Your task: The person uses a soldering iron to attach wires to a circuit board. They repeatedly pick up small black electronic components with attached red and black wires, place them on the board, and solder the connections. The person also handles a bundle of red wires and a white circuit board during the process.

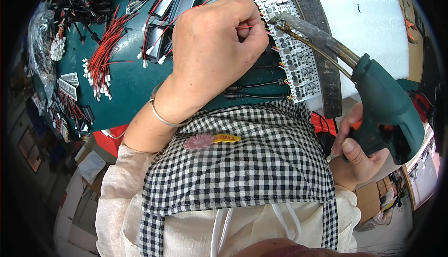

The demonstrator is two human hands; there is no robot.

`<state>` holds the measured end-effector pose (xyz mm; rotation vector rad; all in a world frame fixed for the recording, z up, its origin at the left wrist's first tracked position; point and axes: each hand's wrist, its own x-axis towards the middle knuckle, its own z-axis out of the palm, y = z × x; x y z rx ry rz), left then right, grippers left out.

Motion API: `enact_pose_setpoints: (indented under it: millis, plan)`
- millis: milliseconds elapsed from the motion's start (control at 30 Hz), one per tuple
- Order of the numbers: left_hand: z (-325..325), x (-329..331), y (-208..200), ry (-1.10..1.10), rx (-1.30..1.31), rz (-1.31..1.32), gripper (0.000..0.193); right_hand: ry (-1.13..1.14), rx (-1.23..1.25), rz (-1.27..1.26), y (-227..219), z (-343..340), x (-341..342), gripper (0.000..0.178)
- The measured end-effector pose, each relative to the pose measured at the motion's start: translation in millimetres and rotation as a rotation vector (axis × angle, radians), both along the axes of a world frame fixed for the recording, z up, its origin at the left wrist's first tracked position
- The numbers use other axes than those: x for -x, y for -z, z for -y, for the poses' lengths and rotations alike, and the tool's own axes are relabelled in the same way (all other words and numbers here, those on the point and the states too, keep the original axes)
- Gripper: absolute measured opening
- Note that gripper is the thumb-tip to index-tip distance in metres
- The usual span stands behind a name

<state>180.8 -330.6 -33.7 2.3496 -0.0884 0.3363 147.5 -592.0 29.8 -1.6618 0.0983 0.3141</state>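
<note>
My left hand (214, 47) is closed in a pinch on a thin red wire (244, 27) at the left edge of a white circuit board panel (301, 65). Small electronic parts crowd this panel. My right hand (359, 149) is wrapped round the handle of a green soldering gun (389, 103). The gun's metal tip slants up to the left and ends over the panel, close to my left fingertips. Whether the tip touches the board I cannot tell. Black cables (254, 96) with round plugs run from the panel's lower left edge.
A dark curved bar (330, 79) lies along the panel's right side, beside a white foam sheet (378, 28). On the green table (135, 103) lie red wires with white connectors (105, 51), black-framed display modules (184, 7), black cables (79, 5) and a clear plastic bag (41, 47).
</note>
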Motion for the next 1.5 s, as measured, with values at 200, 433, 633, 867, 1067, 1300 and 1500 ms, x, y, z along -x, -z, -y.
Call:
enact_pose_setpoints:
  millis: [200,433,633,867,1067,1300,1500]
  plan:
    - [0,-1,-2,0.018,0.011,-0.006,0.009,0.040,-0.115,-0.121,-8,4,-7,0.055]
    - [-1,-1,-1,0.027,0.015,-0.018,0.008,0.031,-0.118,-0.209,-11,8,-10,0.061]
    - [-2,0,0,0.024,0.005,-0.014,0.007,0.048,-0.013,-0.008,-3,-5,-2,0.048]
    - [-1,-1,-2,0.035,-0.004,-0.002,0.008,-0.070,-0.075,-0.023,-4,1,-10,0.047]
    - [-1,0,-2,0.029,0.011,0.006,0.008,-0.125,-0.206,-0.166,-9,12,-20,0.045]
    - [-1,0,1,0.023,0.020,-0.002,0.007,-0.095,-0.135,-0.193,-10,6,-14,0.042]
    - [-2,1,0,0.031,-0.031,-0.003,0.007,0.026,-0.122,-0.160,-10,-4,-8,0.046]
